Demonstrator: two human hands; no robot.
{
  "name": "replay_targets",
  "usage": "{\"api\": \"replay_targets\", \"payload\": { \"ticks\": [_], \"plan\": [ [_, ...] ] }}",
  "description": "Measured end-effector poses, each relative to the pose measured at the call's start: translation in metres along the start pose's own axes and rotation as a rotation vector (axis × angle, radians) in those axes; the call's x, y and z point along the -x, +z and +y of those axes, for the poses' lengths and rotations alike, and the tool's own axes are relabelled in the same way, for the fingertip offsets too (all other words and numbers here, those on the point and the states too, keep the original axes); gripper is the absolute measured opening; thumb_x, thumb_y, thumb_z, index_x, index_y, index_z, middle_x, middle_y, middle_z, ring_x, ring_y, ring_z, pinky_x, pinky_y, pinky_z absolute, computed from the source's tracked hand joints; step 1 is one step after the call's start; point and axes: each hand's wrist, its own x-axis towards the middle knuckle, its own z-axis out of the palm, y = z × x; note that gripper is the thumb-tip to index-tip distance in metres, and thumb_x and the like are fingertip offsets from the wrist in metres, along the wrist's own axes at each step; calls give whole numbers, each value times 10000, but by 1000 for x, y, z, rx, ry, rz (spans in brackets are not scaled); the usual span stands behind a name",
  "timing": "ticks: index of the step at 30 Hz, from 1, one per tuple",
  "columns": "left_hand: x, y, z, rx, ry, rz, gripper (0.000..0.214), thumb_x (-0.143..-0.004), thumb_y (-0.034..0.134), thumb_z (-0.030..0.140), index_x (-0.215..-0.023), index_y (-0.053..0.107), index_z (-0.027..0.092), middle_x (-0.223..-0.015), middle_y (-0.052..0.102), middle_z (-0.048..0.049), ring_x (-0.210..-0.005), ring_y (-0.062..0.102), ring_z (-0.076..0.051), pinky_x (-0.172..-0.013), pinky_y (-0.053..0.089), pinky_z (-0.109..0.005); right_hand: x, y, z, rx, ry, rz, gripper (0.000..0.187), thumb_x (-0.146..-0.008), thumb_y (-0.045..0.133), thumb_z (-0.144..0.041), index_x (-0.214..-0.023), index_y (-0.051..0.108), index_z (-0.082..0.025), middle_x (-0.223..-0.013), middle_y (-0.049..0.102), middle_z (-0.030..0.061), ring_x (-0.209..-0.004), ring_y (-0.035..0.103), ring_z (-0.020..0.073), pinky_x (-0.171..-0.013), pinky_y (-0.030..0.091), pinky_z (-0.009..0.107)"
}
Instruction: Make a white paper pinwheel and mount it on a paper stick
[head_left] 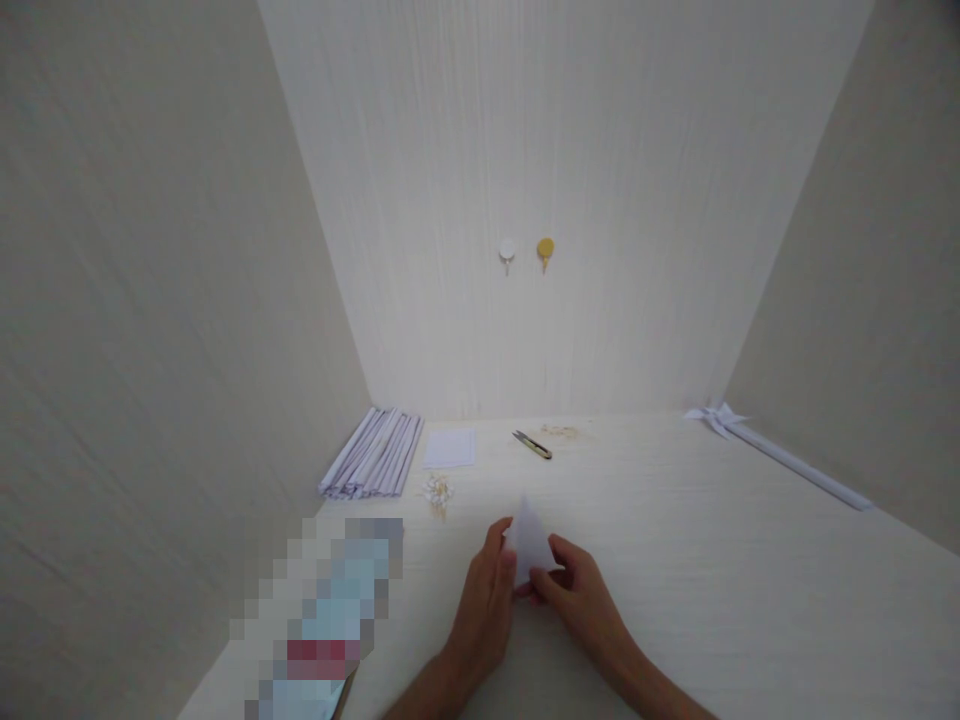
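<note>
Between my two hands, near the front of the white table, a piece of white paper (529,545) stands with a pointed corner upward; it looks folded. My left hand (486,600) grips its left side, with the fingers mostly behind it. At the lower right edge, my right hand (574,585) pinches the paper between thumb and fingers. Beyond the hands lie thread snips (532,445) and a stack of white paper squares (450,448). A small heap of white and tan bits (437,490) sits left of them; I cannot make out what they are.
Many rolled paper tubes (373,455) are piled at the left wall. A paper pinwheel (720,418) on a long paper stick (799,465) lies along the right wall. Tan bits (562,431) lie behind the snips. A white hook (507,252) and a yellow hook (545,250) are on the back wall. A blurred-out object (337,610) is at left.
</note>
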Motion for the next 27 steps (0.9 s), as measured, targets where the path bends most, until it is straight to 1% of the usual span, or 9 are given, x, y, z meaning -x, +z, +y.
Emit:
{"api": "replay_targets", "payload": {
  "ticks": [3,5,9,11,13,16,18,22,27],
  "plan": [
    [0,-7,-3,-268,121,-16,504,-685,433,479,-1096,445,189,-1009,558,-96,-879,507,-228,-693,389,-288,4,2,-5,96,-26,-101,51,-635,492,-184,-672,514,-156,-577,553,1,-497,550,144,-449,436,243],
    [-1,-11,-3,-462,163,-45,492,-701,412,462,-1109,439,188,-1046,543,-106,-915,495,-244,-753,363,-316,6,3,-7,182,-70,-137,61,-638,480,-164,-647,538,-148,-562,558,7,-518,531,141,-441,412,226],
    [-3,-14,3,-788,197,-104,451,-737,346,443,-1073,467,167,-972,571,-120,-875,512,-248,-761,346,-335,8,4,-9,276,-187,-191,111,-590,466,-92,-622,552,-154,-658,578,22,-574,515,134,-488,403,222],
    [-3,-14,7,-873,209,-121,418,-737,341,449,-1014,503,181,-891,591,-101,-803,530,-231,-712,362,-314,5,1,-7,185,-147,-190,125,-567,465,-84,-635,534,-162,-638,562,9,-562,512,128,-491,405,223],
    [-2,-14,9,-937,217,-129,421,-740,325,460,-1007,502,187,-881,590,-95,-786,533,-221,-685,369,-298,2,-2,-5,6,-50,-137,122,-556,459,-90,-635,496,-175,-610,538,-12,-548,512,122,-472,405,214],
    [-2,-16,9,-1013,229,-132,438,-745,299,477,-1010,497,189,-870,594,-91,-784,539,-220,-680,373,-296,-3,-7,-4,-250,46,-86,128,-604,450,-142,-718,474,-194,-653,526,-24,-550,513,110,-455,411,204],
    [-2,-17,8,-1053,235,-138,472,-743,287,491,-1026,491,173,-865,598,-100,-780,544,-230,-679,377,-308,-4,-8,-5,-291,52,-100,107,-658,464,-233,-758,474,-197,-653,509,-24,-540,507,106,-435,411,203],
    [-2,-14,8,-1173,206,-154,601,-720,273,542,-1114,433,117,-929,582,-149,-827,534,-265,-697,376,-345,-3,-6,-8,-75,-23,-70,206,-649,526,-371,-708,478,-179,-510,443,-56,-433,447,85,-381,378,192],
    [-1,-4,11,-1236,193,-131,691,-655,347,590,-1135,427,100,-944,570,-168,-840,521,-286,-714,363,-375,-5,-7,-5,198,-76,44,159,-655,533,-318,-628,496,-166,-394,380,-79,-360,373,65,-349,301,175]
  ]
}}
